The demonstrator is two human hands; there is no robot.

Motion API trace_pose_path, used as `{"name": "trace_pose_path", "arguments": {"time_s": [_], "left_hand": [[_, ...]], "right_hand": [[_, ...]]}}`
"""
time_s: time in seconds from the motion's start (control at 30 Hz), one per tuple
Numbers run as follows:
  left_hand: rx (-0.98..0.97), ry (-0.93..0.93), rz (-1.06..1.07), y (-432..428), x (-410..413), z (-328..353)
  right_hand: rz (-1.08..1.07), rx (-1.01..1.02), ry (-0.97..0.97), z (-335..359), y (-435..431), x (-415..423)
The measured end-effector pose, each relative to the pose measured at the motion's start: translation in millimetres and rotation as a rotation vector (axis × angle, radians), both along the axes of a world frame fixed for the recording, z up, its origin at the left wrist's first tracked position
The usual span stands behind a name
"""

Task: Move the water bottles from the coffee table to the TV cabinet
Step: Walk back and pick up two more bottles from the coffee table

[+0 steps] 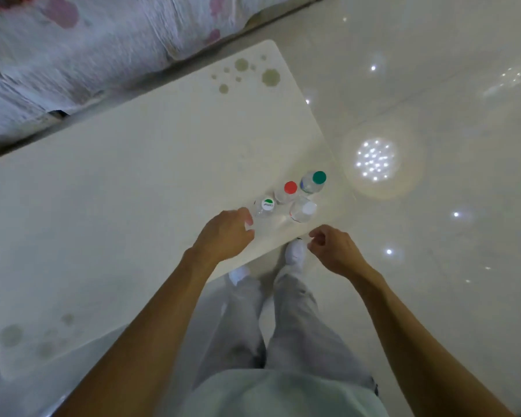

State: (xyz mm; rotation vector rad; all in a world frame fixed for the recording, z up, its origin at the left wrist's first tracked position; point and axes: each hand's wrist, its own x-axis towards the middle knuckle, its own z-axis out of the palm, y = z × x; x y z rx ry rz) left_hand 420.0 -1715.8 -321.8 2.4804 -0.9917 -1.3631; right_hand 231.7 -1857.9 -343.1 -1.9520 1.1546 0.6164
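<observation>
the left hand [223,233], fingers [243,212] apart, is reaching for the mid-frame bottle [266,207] and next needing to wrap it, while the right hand [334,251] is hovering loosely curled, empty.

Views: one. Head camera, wide-angle, worn by the person.
Position: above the near edge of the coffee table [133,182], directly over the person's own legs [295,311].
Direction: steeply downward, slightly forward; the table runs diagonally from lower left to upper centre.
Range: close. The left hand [223,236] and right hand [337,251] sit near mid-frame, with the water bottles [290,189] just beyond them, seen caps-up from above.
Margins: cloth-covered sofa [73,40] at top left, glossy floor [433,85] along the right; straight lines bow toward the edges.
</observation>
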Motion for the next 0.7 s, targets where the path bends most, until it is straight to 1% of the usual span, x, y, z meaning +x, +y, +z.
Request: {"name": "trace_pose_path", "arguments": {"time_s": [0.2,0.3,0.37,0.47,0.57,0.7], "left_hand": [[0.047,0.089,0.257,-5,-11,-74],[0.057,0.157,0.446,-10,-13,-109],[0.032,0.194,0.536,-15,-15,-129],[-0.038,0.194,0.587,-26,-18,-155],[-0.115,0.177,0.596,-40,-22,-175],[-0.19,0.11,0.608,-54,-26,-195]], "right_hand": [[-0.15,0.098,0.012,-64,-30,3],[-0.262,0.147,-0.035,-92,-38,8],[-0.32,0.137,-0.086,-111,-39,11],[-0.363,0.117,-0.16,-136,-40,13],[-0.382,0.082,-0.185,-156,-43,14],[-0.32,0.009,-0.229,-174,-43,16]]}}
